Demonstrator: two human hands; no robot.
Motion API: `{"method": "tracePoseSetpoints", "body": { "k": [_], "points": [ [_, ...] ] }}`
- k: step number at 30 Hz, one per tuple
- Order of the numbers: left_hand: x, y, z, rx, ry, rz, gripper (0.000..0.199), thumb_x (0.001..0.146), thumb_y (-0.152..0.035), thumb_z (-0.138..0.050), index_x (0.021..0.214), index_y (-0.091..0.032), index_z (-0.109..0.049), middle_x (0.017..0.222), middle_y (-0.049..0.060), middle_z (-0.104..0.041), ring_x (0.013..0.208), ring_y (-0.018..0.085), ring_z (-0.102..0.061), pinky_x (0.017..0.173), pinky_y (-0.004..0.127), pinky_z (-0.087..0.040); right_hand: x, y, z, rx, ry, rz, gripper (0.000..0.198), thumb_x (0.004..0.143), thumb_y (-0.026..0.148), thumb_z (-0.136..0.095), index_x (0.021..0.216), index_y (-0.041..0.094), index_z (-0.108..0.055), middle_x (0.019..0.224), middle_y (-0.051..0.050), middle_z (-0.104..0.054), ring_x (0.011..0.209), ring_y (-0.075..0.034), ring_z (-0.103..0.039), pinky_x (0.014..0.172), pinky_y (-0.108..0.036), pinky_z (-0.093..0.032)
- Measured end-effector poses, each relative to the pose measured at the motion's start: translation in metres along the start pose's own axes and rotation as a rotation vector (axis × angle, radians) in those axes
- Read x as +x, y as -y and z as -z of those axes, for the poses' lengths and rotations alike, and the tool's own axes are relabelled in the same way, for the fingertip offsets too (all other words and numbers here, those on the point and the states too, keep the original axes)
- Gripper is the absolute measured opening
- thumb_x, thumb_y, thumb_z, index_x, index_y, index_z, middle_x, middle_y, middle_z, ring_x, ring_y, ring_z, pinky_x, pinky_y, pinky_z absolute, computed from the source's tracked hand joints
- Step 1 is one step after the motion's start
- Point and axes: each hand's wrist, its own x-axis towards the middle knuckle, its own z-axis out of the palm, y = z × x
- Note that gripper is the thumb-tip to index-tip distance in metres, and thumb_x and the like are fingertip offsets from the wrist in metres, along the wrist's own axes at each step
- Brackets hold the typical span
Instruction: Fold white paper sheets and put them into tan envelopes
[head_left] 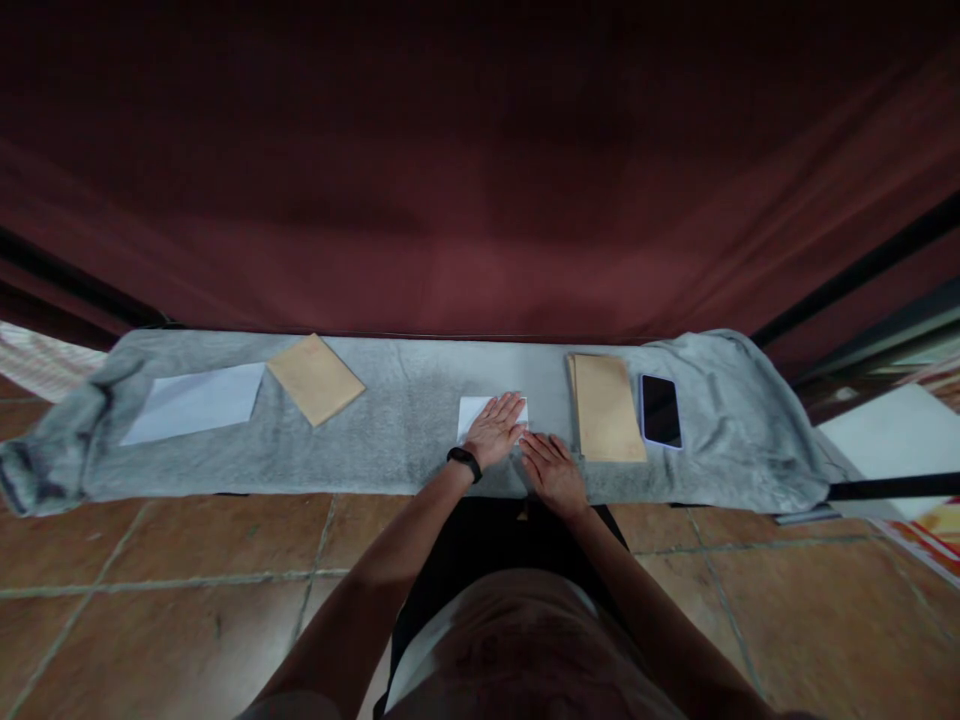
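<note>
A small white sheet of paper [470,409], perhaps folded, lies on the grey cloth in front of me. My left hand [495,428], with a black band on its wrist, rests flat across it with the fingers stretched out. Close beside it, my right hand [553,472] lies palm down, its fingertips at the paper's lower right corner. Part of the paper is hidden under my hands. To the right of my right hand is a stack of brown envelopes [609,408].
A phone [661,411] with a purple edge lies right of the stack. On the left are a single brown envelope [316,380] and larger white paper [196,404]. The grey cloth [405,430] covers a long narrow table before a dark red curtain [465,200].
</note>
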Motion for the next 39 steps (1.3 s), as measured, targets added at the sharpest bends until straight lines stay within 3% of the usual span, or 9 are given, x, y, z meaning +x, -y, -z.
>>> {"method": "tracePoseSetpoints", "body": {
  "k": [10, 20, 25, 30, 39],
  "points": [
    [-0.021, 0.016, 0.001, 0.065, -0.050, 0.161, 0.062, 0.105, -0.045, -0.024, 0.158, -0.013, -0.028, 0.164, 0.009, -0.029, 0.154, 0.021, -0.020, 0.127, 0.040, -0.019, -0.002, 0.000, -0.001, -0.018, 0.006, 0.004, 0.039, 0.105, 0.030, -0.041, 0.138, 0.021, -0.060, 0.145, -0.006, -0.058, 0.135, -0.023, -0.053, 0.120, -0.045, -0.031],
    [-0.042, 0.016, 0.007, 0.110, -0.081, 0.297, 0.062, 0.104, -0.047, -0.029, 0.158, -0.018, -0.028, 0.165, 0.010, -0.026, 0.154, 0.027, -0.018, 0.126, 0.052, -0.014, -0.001, 0.002, 0.002, -0.007, 0.005, 0.001, 0.039, 0.106, 0.029, -0.039, 0.139, 0.021, -0.059, 0.145, -0.005, -0.058, 0.136, -0.022, -0.052, 0.120, -0.045, -0.032],
    [-0.052, 0.013, 0.011, 0.139, -0.119, 0.191, 0.054, 0.105, -0.038, -0.031, 0.157, -0.023, -0.034, 0.166, 0.003, -0.022, 0.155, 0.026, -0.014, 0.127, 0.049, -0.014, -0.003, 0.000, -0.001, -0.011, 0.004, 0.003, 0.041, 0.106, 0.030, -0.038, 0.141, 0.022, -0.058, 0.145, -0.006, -0.058, 0.136, -0.023, -0.053, 0.120, -0.047, -0.032],
    [-0.054, 0.014, 0.011, 0.120, -0.103, 0.162, 0.053, 0.104, -0.035, -0.032, 0.155, -0.023, -0.037, 0.164, 0.003, -0.029, 0.154, 0.023, -0.019, 0.127, 0.045, -0.017, 0.002, 0.001, -0.003, -0.020, 0.014, -0.013, 0.043, 0.106, 0.031, -0.036, 0.143, 0.019, -0.055, 0.148, -0.008, -0.055, 0.138, -0.023, -0.050, 0.122, -0.048, -0.029],
    [-0.052, 0.015, 0.013, 0.069, -0.052, 0.144, 0.054, 0.103, -0.031, -0.029, 0.156, -0.020, -0.035, 0.163, 0.004, -0.032, 0.154, 0.022, -0.019, 0.127, 0.045, -0.017, 0.047, 0.026, -0.027, 0.000, 0.069, 0.000, 0.049, 0.106, 0.032, -0.032, 0.148, 0.013, -0.048, 0.152, -0.013, -0.049, 0.142, -0.025, -0.045, 0.121, -0.047, -0.032]
  ]
}}
